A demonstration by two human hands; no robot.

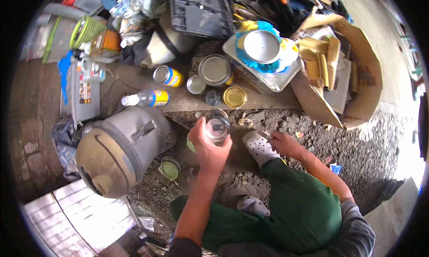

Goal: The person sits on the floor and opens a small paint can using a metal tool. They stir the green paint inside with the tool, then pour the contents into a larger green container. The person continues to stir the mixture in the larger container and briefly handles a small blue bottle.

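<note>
My left hand grips a clear glass jar near the middle of the view. To its right, my right hand holds a small flat tool above my white perforated clog. Just beyond the jar stand a small clear cup, a gold lid or can and two metal cans on cardboard. A bottle with blue and yellow label lies or stands left of them, below a yellow can. A green-stained lid rests on the dirt by my left forearm.
A large dusty metal canister occupies the left, above a white lined sheet. Behind are piled clutter, grey plastic cases and a tray bearing a white can. A cardboard box with paper stands right, beside gravelly ground.
</note>
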